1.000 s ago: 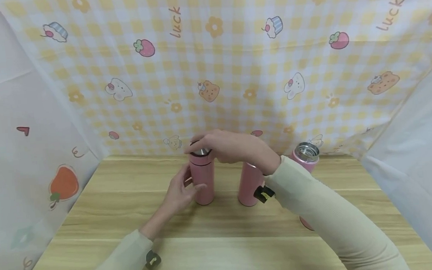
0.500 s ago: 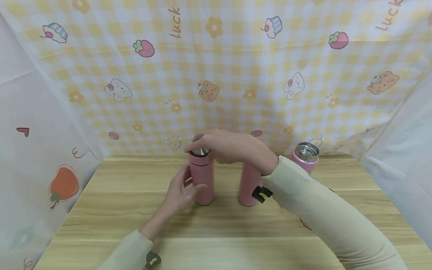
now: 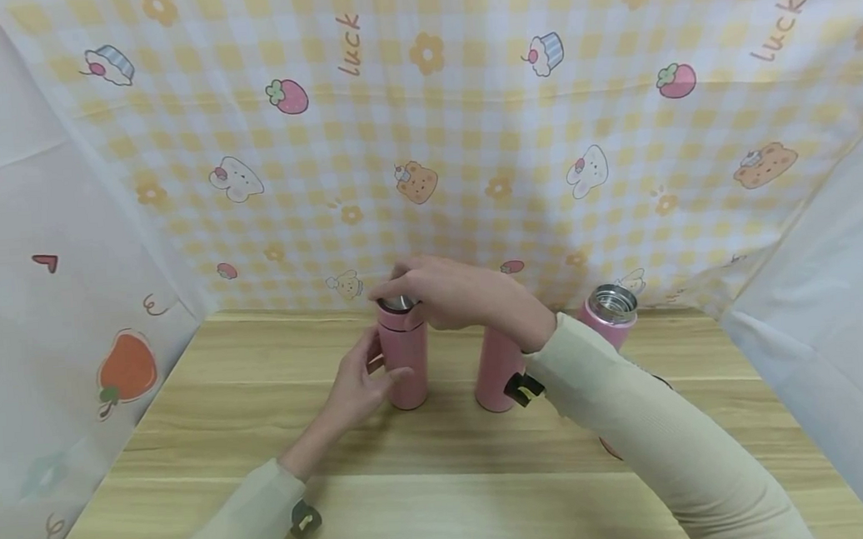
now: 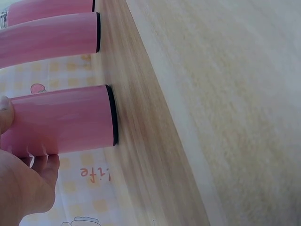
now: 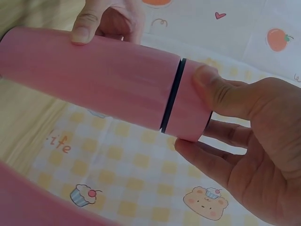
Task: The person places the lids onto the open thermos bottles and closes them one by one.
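A pink flask [image 3: 405,363] stands upright on the wooden table [image 3: 208,402], also seen as a flask [image 4: 66,120] and flask [image 5: 99,82] in the wrist views. My left hand [image 3: 360,383] grips its body from the left. My right hand [image 3: 448,292] reaches over from the right and grips its pink lid [image 5: 193,106] with thumb and fingers; a metal top [image 3: 400,303] shows under the fingers. A second pink flask [image 3: 497,369] stands just right of it, partly hidden by my right wrist.
A third pink flask [image 3: 609,311] with an open steel mouth stands at the back right, behind my right forearm. A patterned cloth [image 3: 467,133] closes off the back and sides. The near half of the table holds only my forearms.
My right hand has shifted slightly on the lid; the flask and my left hand have stayed where they were.
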`<state>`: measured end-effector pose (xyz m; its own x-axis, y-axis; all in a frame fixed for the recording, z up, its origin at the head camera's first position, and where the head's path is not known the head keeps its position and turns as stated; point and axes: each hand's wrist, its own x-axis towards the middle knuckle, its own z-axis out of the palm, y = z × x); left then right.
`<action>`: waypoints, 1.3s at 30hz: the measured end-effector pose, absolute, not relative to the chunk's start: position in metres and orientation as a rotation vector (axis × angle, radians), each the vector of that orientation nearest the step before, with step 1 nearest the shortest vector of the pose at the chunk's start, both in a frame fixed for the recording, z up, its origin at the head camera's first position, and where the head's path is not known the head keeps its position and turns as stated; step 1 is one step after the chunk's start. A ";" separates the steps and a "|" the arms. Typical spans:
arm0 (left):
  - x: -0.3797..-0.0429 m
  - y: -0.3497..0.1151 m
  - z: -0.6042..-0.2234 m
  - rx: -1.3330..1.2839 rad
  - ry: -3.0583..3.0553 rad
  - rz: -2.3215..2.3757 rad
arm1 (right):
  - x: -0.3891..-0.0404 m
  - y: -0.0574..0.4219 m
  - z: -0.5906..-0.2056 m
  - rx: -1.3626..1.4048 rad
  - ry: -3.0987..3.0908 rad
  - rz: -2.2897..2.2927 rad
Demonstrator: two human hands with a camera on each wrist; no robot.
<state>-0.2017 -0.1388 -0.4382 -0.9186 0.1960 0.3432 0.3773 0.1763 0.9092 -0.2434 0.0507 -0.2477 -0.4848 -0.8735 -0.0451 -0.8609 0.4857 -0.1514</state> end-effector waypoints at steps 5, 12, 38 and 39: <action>-0.202 -0.140 -0.437 -0.568 -2.287 -1.841 | -0.248 0.054 -0.251 -1.570 2.592 -0.247; -0.200 -0.139 -0.438 -0.568 -2.300 -1.858 | -0.257 0.063 -0.256 -1.709 2.496 -0.410; -0.203 -0.139 -0.441 -0.583 -2.295 -1.828 | -0.252 0.059 -0.252 -1.588 2.417 -0.404; -0.203 -0.139 -0.441 -0.582 -2.293 -1.830 | -0.252 0.059 -0.252 -1.585 2.420 -0.400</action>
